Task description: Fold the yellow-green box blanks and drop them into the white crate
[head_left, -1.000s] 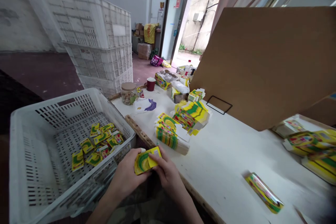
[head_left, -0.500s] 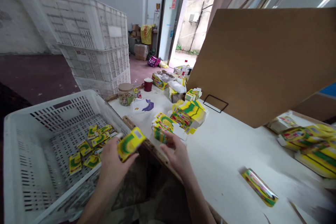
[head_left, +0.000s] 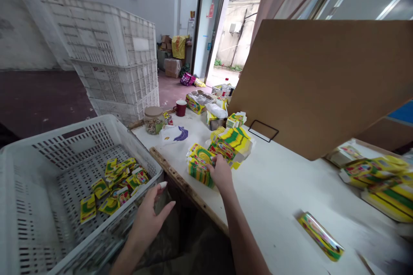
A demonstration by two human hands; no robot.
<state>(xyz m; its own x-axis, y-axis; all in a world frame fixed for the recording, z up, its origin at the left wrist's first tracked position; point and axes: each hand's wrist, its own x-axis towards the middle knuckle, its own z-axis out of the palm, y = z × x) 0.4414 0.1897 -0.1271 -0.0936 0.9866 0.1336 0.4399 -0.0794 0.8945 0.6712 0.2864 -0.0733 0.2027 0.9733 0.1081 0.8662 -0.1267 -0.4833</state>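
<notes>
My left hand (head_left: 148, 215) is empty, thumb and fingers spread, by the near rim of the white plastic crate (head_left: 93, 139). One of its fingertips has a white covering. Inside the crate lie several small yellow-green cartons (head_left: 111, 184) in a loose heap. My right hand (head_left: 222, 176) is closed at the right end of a row of similar cartons (head_left: 198, 163) on the white table (head_left: 258, 206), its fingers pinching the end carton; the fingertips are partly hidden. Right behind it rests a bundle of flattened yellow-green cartons (head_left: 237, 142).
Stacked white crates (head_left: 112, 60) rise at the left. A lidded jar (head_left: 153, 120), a dark red mug (head_left: 180, 108) and a printed sheet (head_left: 174, 134) stand along the table's far side. A large cardboard panel (head_left: 322, 86) leans at the right, near a yellow-green packet (head_left: 321, 236).
The carton in my left hand has been let go, and more cartons now show at the crate's right side. My right hand has moved slightly up onto the row's end.
</notes>
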